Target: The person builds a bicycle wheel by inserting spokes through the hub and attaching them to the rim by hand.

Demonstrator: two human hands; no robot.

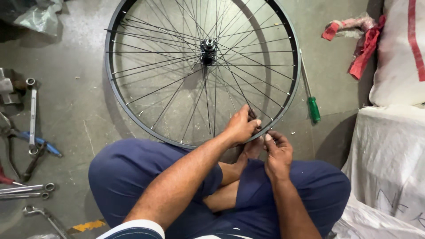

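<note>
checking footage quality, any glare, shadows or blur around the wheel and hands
Head view: even, soft light and no harsh glare on the wheel rim; the spokes cast faint doubled shadows on the concrete floor; the left hand and right hand are sharp, without motion blur; the wrenches at the left edge look slightly stretched by the wide lens.

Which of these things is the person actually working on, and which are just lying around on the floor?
In use:
- wheel rim
- spoke
- left hand
- right hand

Lying about:
- green-handled screwdriver
- spanners
- pliers
- red cloth
- white sacks
</note>
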